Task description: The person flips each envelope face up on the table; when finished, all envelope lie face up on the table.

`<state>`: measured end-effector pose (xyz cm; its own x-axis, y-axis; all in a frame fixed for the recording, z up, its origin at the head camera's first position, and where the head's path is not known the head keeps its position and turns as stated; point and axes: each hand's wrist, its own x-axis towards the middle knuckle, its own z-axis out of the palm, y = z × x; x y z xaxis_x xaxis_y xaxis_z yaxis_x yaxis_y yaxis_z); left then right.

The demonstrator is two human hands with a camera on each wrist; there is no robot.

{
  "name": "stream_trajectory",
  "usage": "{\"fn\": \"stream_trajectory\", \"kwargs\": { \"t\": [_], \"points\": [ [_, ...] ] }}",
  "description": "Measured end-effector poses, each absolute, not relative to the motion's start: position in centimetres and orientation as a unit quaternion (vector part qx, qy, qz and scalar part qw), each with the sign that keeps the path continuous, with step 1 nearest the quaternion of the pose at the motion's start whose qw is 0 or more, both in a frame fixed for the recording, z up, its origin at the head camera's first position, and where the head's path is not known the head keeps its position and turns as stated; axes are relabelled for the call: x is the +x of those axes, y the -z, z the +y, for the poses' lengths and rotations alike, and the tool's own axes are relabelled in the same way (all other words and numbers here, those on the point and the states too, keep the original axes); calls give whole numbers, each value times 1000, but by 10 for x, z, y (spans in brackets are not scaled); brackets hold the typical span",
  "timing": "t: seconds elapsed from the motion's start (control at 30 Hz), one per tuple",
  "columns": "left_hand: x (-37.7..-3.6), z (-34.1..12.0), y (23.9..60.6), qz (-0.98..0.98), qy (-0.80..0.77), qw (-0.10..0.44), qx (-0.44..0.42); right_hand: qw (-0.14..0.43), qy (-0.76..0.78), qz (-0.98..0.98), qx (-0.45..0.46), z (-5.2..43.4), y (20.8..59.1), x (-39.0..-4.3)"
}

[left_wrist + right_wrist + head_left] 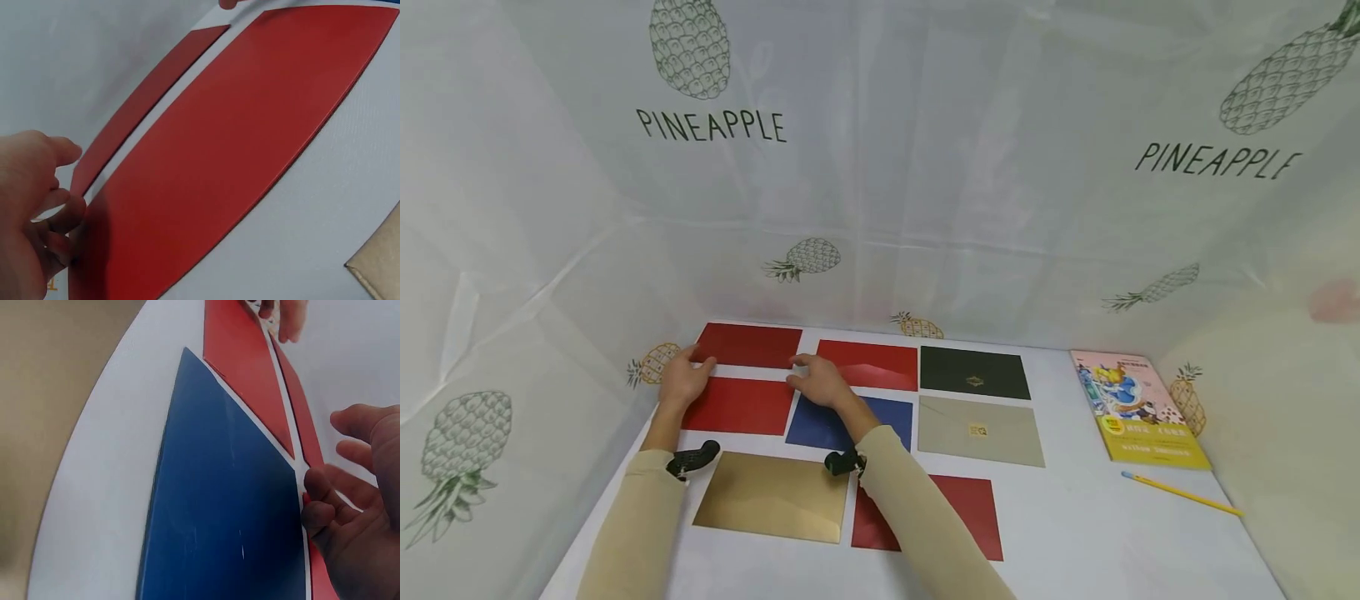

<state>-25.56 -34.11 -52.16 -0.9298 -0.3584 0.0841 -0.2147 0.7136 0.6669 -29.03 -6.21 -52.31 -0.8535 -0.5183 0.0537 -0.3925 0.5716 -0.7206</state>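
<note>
A dark red envelope (748,345) lies flat at the back left. My left hand (683,382) is at its left end, thumb apart from the fingers. At its right end is my right hand (822,382), fingers loosely bent; the right wrist view shows this hand (356,512) with nothing gripped. Just in front lies a brighter red envelope (737,406), which fills much of the left wrist view beside my left hand (37,206). Under my right forearm is a blue envelope (820,423), partly covered. Whether the fingertips touch the dark red envelope is hard to see.
More envelopes lie in rows: red (880,365), dark green (973,372), beige (981,429), gold (775,497) and another red one (966,508) partly under my right sleeve. On the right are a picture book (1138,408) and a yellow pencil (1183,493). Pineapple-print sheeting (962,183) surrounds the table.
</note>
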Motion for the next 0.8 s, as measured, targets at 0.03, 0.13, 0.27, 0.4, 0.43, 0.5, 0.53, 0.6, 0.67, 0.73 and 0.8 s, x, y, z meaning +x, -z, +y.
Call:
{"fn": "stream_trajectory", "kwargs": {
  "t": [0.03, 0.13, 0.27, 0.4, 0.43, 0.5, 0.53, 0.6, 0.67, 0.73, 0.8],
  "points": [
    [-255, -342, 522, -920, 344, 100, 158, 86, 379, 885, -256, -64, 523, -290],
    [-255, -344, 523, -922, 339, 93, 162, 101, 356, 894, -253, -67, 522, -288],
    [-258, -348, 523, -921, 340, 86, 169, 112, 336, 899, -258, -69, 520, -286],
    [-261, -351, 522, -920, 342, 70, 180, 115, 329, 898, -267, -69, 518, -287],
    [-262, -351, 522, -920, 342, 66, 182, 117, 327, 898, -270, -69, 518, -287],
    [-262, -351, 521, -920, 342, 58, 183, 120, 326, 897, -273, -67, 517, -287],
    [-262, -350, 521, -920, 341, 56, 183, 122, 327, 896, -275, -66, 517, -288],
    [-263, -349, 522, -920, 343, 53, 183, 126, 331, 894, -275, -63, 516, -288],
    [-263, -348, 522, -917, 349, 51, 185, 130, 337, 892, -274, -61, 515, -289],
    [-264, -348, 522, -914, 356, 51, 189, 131, 343, 889, -273, -60, 516, -290],
    [-264, -348, 521, -910, 363, 52, 193, 134, 348, 888, -270, -60, 517, -292]
  ]
}}
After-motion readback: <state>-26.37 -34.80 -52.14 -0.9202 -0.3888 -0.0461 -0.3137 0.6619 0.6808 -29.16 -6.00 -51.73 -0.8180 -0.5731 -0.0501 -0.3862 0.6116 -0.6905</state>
